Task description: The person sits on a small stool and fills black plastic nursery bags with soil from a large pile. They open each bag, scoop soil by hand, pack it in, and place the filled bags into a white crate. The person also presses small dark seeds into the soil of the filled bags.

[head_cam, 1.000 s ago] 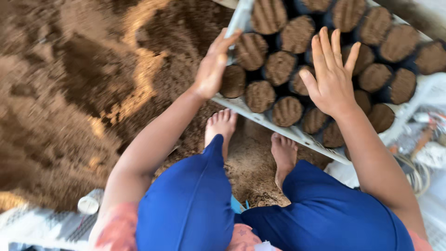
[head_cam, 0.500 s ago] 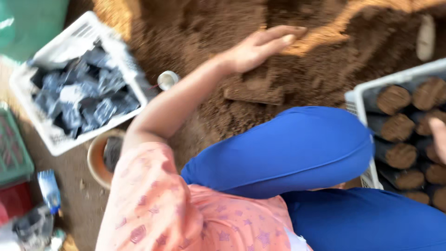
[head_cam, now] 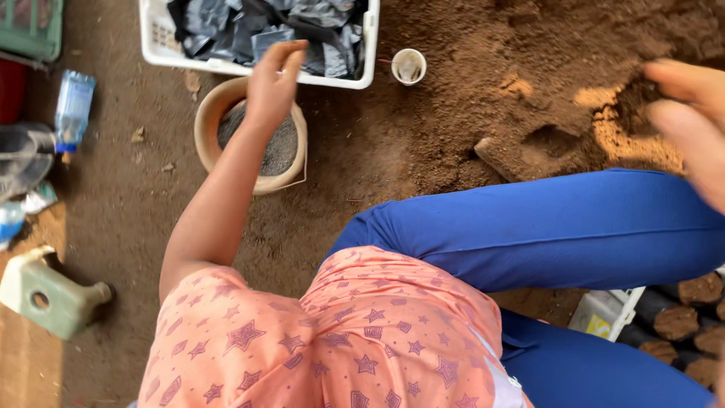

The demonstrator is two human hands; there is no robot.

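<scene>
The white crate (head_cam: 257,45) of dark plastic bags (head_cam: 264,26) is sitting at the top of your view on the soil, and your left hand (head_cam: 273,79) is reaching toward it, fingers loose and holding nothing. Just below it, a clay bowl (head_cam: 253,136) of grey grit is lying under your wrist. A small cup (head_cam: 408,66) is standing beside the crate. Your right hand (head_cam: 691,125) is hovering blurred at the edge, open.

round tan bowl (head_cam: 205,121) of grey grit on dirt, beside white crate (head_cam: 155,45).
</scene>
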